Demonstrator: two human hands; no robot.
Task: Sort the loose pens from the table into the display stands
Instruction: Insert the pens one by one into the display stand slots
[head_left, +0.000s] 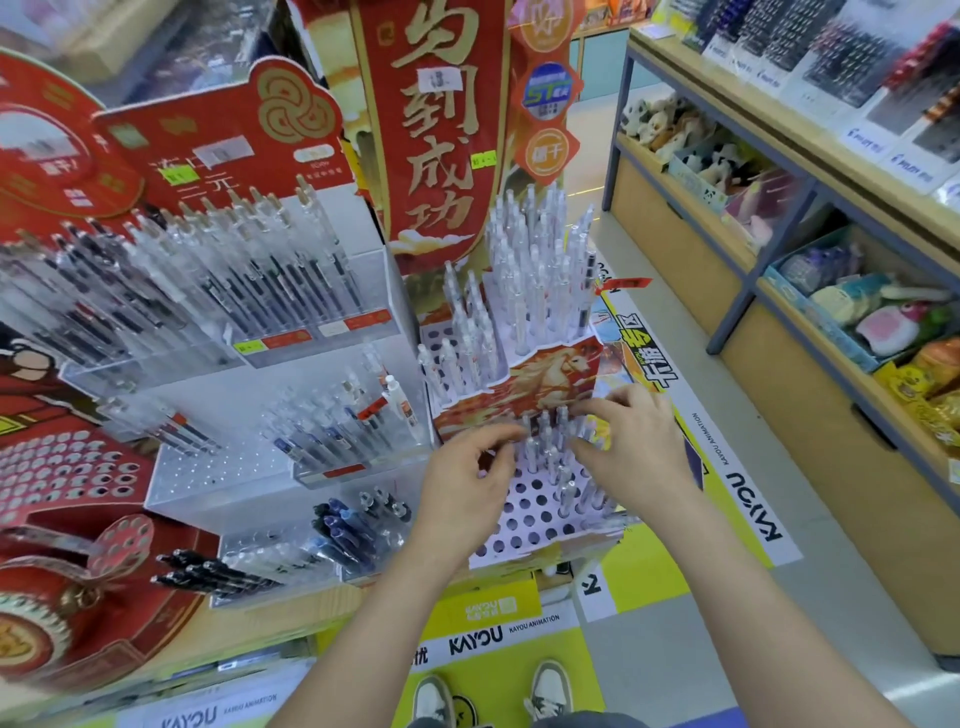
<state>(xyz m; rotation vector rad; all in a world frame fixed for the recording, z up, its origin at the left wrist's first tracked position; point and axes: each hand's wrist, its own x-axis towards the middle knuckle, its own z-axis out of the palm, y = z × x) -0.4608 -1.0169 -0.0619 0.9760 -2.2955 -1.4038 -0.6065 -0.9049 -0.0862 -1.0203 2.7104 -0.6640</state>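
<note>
A white tiered stand (524, 525) with round holes sits at the table's front right, a red horse picture on its middle step. Several clear pens (545, 441) stand upright in its lower tier and many more (535, 270) fill the upper tiers. My left hand (467, 483) hovers at the lower tier's left side, fingers curled toward the pens. My right hand (634, 447) reaches in from the right, its fingertips among the upright clear pens. Whether either hand grips a pen is unclear. Loose dark pens (208, 569) lie on the table at the left.
Clear acrylic pen racks (234, 312) and red cardboard displays (78, 519) fill the table's left. A tall red banner (436, 130) stands behind. Wooden shelves (779, 291) with plush toys line the right, across a floor aisle with yellow graphics. My shoes show below.
</note>
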